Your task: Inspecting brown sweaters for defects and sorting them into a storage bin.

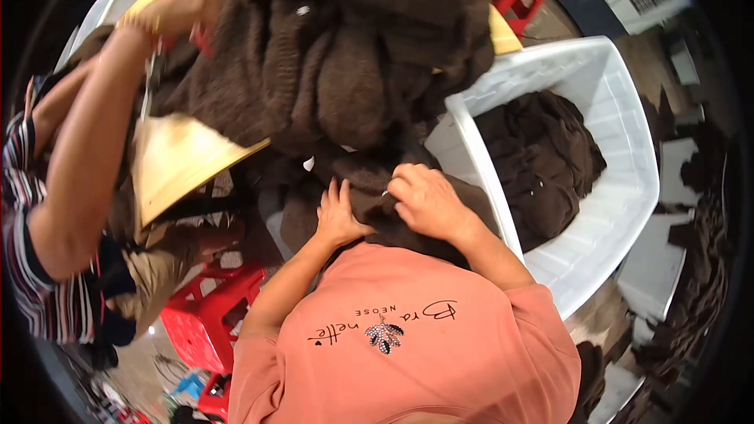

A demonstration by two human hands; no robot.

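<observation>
Dark brown knit fabric lies across my lap. My left hand rests flat on it, fingers stretched out and apart. Beside it, my right hand is closed, its fingers curled in a pinch over the same fabric. A tiny shiny bit shows at those fingertips; whether it is a ring or a small tool I cannot tell. Beyond my hands, a big heap of brown knit garments covers the table and hangs over its near edge. A small white tag shows on the cloth.
At my right stands a white plastic bin holding more brown knitwear. Across the yellow tabletop at left, a co-worker's hand reaches into the heap near something red. Red stools stand at lower left.
</observation>
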